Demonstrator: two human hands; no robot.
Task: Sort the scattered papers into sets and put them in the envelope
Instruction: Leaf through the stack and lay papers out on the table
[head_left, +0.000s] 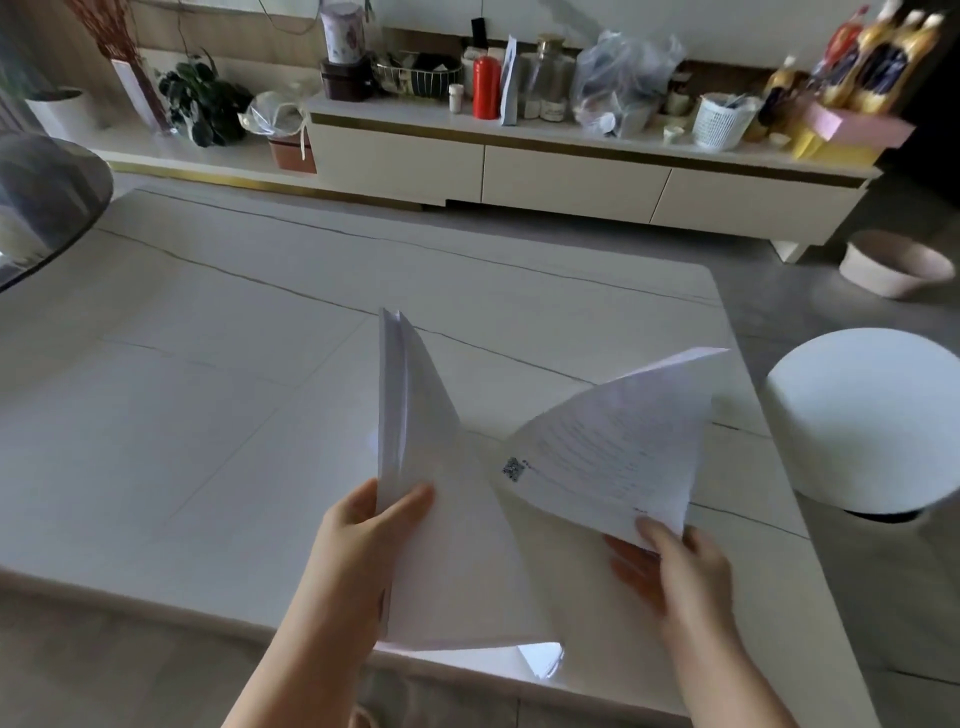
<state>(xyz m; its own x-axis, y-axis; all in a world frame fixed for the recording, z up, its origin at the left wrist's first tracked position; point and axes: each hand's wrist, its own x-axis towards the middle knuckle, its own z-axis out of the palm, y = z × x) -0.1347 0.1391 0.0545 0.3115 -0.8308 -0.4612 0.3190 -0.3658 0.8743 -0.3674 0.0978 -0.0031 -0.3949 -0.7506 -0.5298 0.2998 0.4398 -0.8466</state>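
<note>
My left hand (363, 530) grips a stack of white papers (436, 519) by its left edge and holds it tilted up above the near part of the white table (208, 415). My right hand (675, 566) pinches the lower corner of a printed sheet (618, 447) with lines of text and a small dark code mark, lifted off to the right of the stack. A corner of more paper (543, 660) pokes out below the stack at the table's front edge. No envelope is in view.
A round white stool (862, 415) stands right of the table, a pale basin (893, 265) on the floor behind it. A long low cabinet (571, 176) at the back carries bottles, bags, baskets and a plant. A dark glass tabletop (47, 192) juts in at far left.
</note>
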